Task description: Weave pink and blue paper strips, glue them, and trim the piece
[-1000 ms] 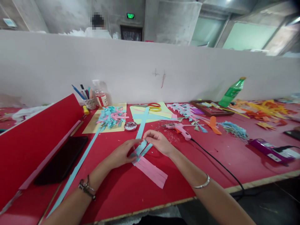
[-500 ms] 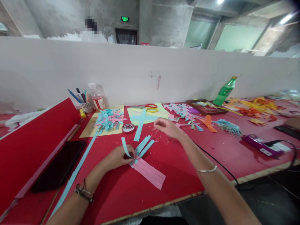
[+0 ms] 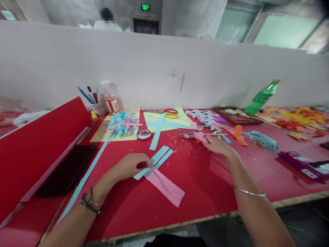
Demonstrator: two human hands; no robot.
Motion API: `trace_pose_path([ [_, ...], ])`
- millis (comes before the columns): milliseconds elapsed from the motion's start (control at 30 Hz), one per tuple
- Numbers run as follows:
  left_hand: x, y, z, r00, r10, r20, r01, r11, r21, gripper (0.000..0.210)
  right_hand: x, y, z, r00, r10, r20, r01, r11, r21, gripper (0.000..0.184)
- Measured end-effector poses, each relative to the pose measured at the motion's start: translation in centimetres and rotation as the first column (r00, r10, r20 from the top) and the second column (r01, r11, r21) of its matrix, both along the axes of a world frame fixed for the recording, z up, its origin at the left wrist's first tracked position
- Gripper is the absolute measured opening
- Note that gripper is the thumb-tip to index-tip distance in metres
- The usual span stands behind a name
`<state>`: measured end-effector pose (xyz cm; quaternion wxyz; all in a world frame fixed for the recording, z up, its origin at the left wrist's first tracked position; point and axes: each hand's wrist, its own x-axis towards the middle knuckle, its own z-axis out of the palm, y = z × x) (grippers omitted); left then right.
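Observation:
My left hand pinches the end of a pink paper strip where it crosses the blue ones. Several pink strips fan toward the table's front edge, and blue strips stick out behind and to the left of the crossing. My right hand reaches over the table, its fingers closed at the handle of a pink glue gun that lies with its nozzle to the left. Part of that handle is hidden by the fingers. Another blue strip lies behind the crossed strips.
Scissors rest on pale paper sheets. A round tin sits beside a heap of curled paper. At left are a phone and a pen cup. A green bottle leans on the right, beyond a purple power strip.
My right hand has moved right and taken hold of the glue gun. My left hand has shifted its pinch to a pink strip; the raised blue strip now lies down. The view has turned down.

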<state>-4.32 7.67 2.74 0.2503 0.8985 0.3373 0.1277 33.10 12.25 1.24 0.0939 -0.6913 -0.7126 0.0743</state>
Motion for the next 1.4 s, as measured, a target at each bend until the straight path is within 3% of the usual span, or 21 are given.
trace_pose_path([
  [100, -0.2, -0.1, 0.3, 1.0, -0.02, -0.009, 0.02, 0.999, 0.03, 0.015, -1.0, -0.2, 0.7, 0.999, -0.046, 0.005, 0.046, 0.998, 0.044, 0.032],
  [167, -0.3, -0.1, 0.5, 0.999, -0.027, -0.027, 0.029, 0.998, 0.054, 0.017, -2.1, -0.4, 1.3, 0.998, -0.052, -0.038, 0.058, 0.987, 0.148, 0.036],
  [300, -0.4, 0.1, 0.8, 0.997, -0.019, -0.078, 0.027, 0.995, 0.095, 0.018, -4.7, -0.8, 1.6, 0.985, 0.047, -0.168, 0.002, 0.959, 0.283, 0.041],
  [500, -0.8, 0.2, 0.5, 0.994, -0.104, 0.04, 0.104, 0.995, 0.013, 0.018, -8.3, -1.6, -0.1, 0.957, 0.259, -0.128, -0.228, 0.949, 0.218, 0.063],
  [633, -1.0, 0.3, 0.1, 0.995, -0.091, 0.026, 0.091, 0.995, 0.03, 0.019, -9.5, -2.1, -0.8, 0.939, 0.337, -0.074, -0.32, 0.931, 0.174, 0.063],
  [800, -1.0, 0.3, 0.2, 0.997, -0.075, 0.012, 0.074, 0.997, 0.031, 0.019, -10.0, -2.5, -0.6, 0.927, 0.369, -0.062, -0.349, 0.913, 0.213, 0.063],
  [1000, -0.9, 0.3, 0.3, 0.998, -0.07, -0.001, 0.07, 0.996, 0.048, 0.019, -9.9, -2.7, 0.3, 0.957, 0.281, -0.079, -0.244, 0.919, 0.309, 0.06],
  [1200, -0.9, 0.4, 0.3, 0.998, -0.066, -0.022, 0.067, 0.997, 0.038, 0.019, -10.1, -3.1, 0.5, 0.906, 0.421, -0.047, -0.401, 0.888, 0.223, 0.059],
  [1400, -0.7, 0.4, 0.4, 0.996, -0.084, -0.02, 0.084, 0.996, 0.028, 0.02, -10.6, -3.3, 0.6, 0.881, 0.474, -0.01, -0.465, 0.868, 0.175, 0.06],
])
